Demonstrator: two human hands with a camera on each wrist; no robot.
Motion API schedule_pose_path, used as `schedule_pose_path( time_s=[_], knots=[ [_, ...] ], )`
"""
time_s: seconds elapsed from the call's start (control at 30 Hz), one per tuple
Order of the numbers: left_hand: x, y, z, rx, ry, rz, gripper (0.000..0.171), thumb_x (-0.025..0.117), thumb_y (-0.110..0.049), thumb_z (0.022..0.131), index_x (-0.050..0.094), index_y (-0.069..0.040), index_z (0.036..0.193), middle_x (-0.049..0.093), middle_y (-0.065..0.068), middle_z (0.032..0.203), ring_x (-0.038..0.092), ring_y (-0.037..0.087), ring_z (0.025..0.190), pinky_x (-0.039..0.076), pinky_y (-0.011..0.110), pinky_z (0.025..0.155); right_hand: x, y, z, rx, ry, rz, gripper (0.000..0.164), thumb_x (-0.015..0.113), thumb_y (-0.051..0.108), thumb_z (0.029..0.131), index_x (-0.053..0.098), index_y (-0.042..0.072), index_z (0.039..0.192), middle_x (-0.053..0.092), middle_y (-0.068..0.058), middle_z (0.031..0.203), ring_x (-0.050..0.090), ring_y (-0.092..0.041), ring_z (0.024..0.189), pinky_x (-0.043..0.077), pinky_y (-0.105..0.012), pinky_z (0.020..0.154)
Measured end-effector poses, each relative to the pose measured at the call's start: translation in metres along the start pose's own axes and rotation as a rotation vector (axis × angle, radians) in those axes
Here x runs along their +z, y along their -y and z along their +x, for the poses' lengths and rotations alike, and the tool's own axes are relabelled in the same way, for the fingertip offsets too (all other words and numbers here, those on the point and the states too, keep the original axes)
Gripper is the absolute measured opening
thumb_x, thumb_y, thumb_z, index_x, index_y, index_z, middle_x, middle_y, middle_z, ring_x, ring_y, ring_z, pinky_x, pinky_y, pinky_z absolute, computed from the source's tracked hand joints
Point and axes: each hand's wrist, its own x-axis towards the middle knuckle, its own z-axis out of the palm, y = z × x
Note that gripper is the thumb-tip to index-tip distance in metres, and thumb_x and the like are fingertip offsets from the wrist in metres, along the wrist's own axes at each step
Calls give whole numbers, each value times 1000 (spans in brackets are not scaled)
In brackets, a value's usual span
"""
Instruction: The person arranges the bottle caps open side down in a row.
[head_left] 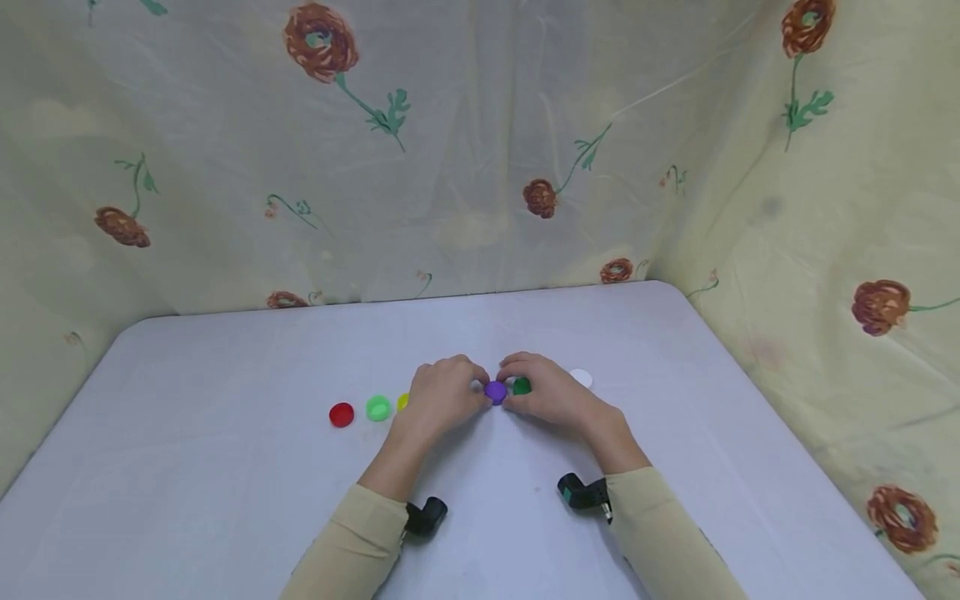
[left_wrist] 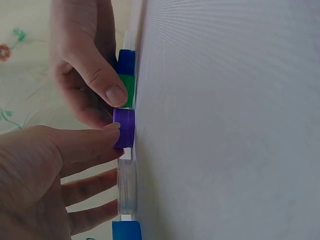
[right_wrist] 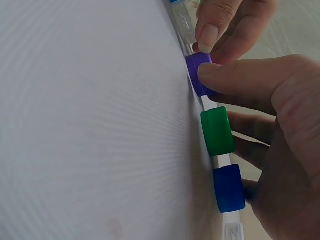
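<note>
A small purple bottle cap [head_left: 495, 392] stands on the table between both hands. From its left side my left hand [head_left: 446, 392] pinches it, thumb [left_wrist: 110, 135] at the ridged edge and forefinger behind. Opposite, my right hand [head_left: 555, 392] holds the same cap, its thumb [right_wrist: 210, 75] lying over the purple side. Under the right palm are a green cap [right_wrist: 217, 131] and a dark blue cap [right_wrist: 230, 188]. A clear cap [left_wrist: 127, 187] and a lighter blue cap [left_wrist: 126, 230] sit by the left hand's spread fingers, hidden by that hand in the head view.
Left of the hands, a red cap [head_left: 341, 415], a light green cap [head_left: 378, 408] and a partly covered yellow cap [head_left: 402, 402] continue the row. Beyond the right hand is a white round piece [head_left: 581, 379]. A flowered curtain [head_left: 465, 192] borders the white table [head_left: 225, 500].
</note>
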Motion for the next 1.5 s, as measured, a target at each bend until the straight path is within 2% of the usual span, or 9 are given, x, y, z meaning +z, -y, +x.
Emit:
schedule_pose_path(
  time_s=[0.37,0.63,0.9,1.13,1.33,1.5],
  knots=[
    [-6,8,-7,4,-9,21,28,73,-33,89,75,-23,115,71,3,123,63,26,120,48,51,98,2,2,0,-8,-1,17,37,73,24,87,66,14,123,58,-6,141,48,-30,138,36,-50,116],
    [-9,15,-11,-27,0,14,30,74,-35,88,74,-24,117,70,3,126,62,26,123,46,53,102,2,7,3,5,3,9,39,73,26,89,65,16,126,54,-7,146,42,-30,144,32,-51,119],
    [-13,20,-16,-45,12,-1,37,76,-34,86,72,-23,120,68,4,129,60,26,125,45,54,103,6,11,7,-12,14,7,40,73,26,89,65,16,126,55,-7,145,44,-30,142,34,-50,118],
    [-14,31,-21,-88,19,2,42,78,-37,84,71,-24,123,67,3,130,59,25,125,45,52,103,10,15,9,-34,24,5,39,73,26,88,65,15,125,57,-6,142,47,-28,139,37,-48,116],
    [-16,38,-25,-78,3,-22,39,79,-34,84,72,-22,120,68,4,127,61,27,121,45,52,101,14,22,13,-84,22,-9,36,73,23,88,67,13,122,60,-7,138,50,-28,137,38,-47,116],
    [-17,41,-28,-61,-6,-26,37,79,-33,84,73,-22,119,68,4,127,62,27,120,46,52,100,18,28,15,-61,36,1,35,74,24,88,67,15,121,60,-5,138,48,-27,138,36,-47,117]
  ],
)
